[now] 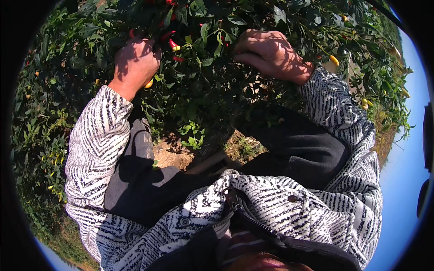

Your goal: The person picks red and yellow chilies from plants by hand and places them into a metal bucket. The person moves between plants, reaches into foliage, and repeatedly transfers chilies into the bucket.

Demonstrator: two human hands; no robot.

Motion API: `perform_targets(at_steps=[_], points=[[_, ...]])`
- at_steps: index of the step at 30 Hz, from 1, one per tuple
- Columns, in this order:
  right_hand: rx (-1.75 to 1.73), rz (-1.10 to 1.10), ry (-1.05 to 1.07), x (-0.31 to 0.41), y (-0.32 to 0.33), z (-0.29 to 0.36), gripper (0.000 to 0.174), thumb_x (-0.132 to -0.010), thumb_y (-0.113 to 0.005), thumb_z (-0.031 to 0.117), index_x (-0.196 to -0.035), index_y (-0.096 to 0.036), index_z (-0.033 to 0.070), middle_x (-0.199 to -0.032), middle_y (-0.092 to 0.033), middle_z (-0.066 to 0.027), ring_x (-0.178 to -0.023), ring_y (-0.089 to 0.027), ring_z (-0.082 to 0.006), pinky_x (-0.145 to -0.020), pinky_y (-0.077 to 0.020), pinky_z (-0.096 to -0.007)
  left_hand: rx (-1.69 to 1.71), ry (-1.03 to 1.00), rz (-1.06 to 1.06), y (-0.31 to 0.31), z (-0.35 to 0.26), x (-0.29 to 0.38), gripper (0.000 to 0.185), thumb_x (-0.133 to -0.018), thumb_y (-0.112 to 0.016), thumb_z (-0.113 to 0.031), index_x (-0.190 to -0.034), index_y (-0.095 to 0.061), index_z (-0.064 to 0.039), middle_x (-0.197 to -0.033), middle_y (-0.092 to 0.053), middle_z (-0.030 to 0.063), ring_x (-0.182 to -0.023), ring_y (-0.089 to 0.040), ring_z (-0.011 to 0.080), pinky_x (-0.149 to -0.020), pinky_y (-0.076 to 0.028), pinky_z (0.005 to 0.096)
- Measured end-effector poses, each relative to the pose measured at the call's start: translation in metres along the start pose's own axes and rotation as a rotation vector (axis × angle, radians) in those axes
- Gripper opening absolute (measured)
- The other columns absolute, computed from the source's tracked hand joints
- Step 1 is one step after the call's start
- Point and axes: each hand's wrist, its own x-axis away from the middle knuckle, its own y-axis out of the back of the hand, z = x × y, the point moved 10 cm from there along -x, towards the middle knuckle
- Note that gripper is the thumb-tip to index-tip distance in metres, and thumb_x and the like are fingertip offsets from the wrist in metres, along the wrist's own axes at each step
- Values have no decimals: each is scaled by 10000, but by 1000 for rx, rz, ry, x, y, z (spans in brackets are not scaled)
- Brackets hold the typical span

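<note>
My left hand (137, 62) reaches into the leafy pepper plants (190, 84), back upward, its fingers curled down and partly hidden by leaves. A red chili pepper (131, 33) shows just beyond its knuckles. Right of this hand hang red peppers (166, 36) and a red-and-yellow pepper (174, 45). An orange-yellow pepper (149, 83) is close to the wrist. My right hand (268, 54) is bent among the foliage, with its fingers folded and thumb pointing left. A small red pepper (224, 41) lies just left of its fingertips. Whatever either hand grips is hidden.
Yellow peppers (334, 60) hang right of my right wrist, and more (365, 103) beside the sleeve. My dark-trousered knees (301, 155) are bent close to the plants. Dry soil (173, 154) and a small green seedling (193, 133) show between them. More pepper plants (44, 101) extend leftward.
</note>
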Motion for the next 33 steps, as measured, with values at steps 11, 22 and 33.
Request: perform_targets(at_steps=[11, 22, 33], points=[[-582, -267, -325, 25, 48, -38, 336, -1068, -454, 263, -979, -618, -17, -813, -655, -62, -761, -594, -147, -723, -486, -291, 13, 63, 33, -1, -2, 1, 162, -873, -613, -179, -941, -682, -50, -815, -672, 166, -743, -667, 362, -642, -549, 454], [-182, 201, -608, 55, 0, -53, 273, -876, -687, 224, -1034, -677, 1, -956, -700, -176, -862, -690, -280, -775, -549, -372, -5, -106, -24, 0, -5, 10, 132, -864, -626, -166, -881, -669, -43, -776, -665, 155, -707, -662, 355, -635, -549, 447], [99, 7, -219, 27, -12, -11, 198, -883, -692, 161, -1022, -658, 24, -896, -671, -121, -791, -680, -306, -674, -555, -381, 52, 17, 4, 3, 1, 6, 163, -873, -623, -195, -877, -677, -41, -747, -666, 166, -677, -658, 374, -611, -544, 463]])
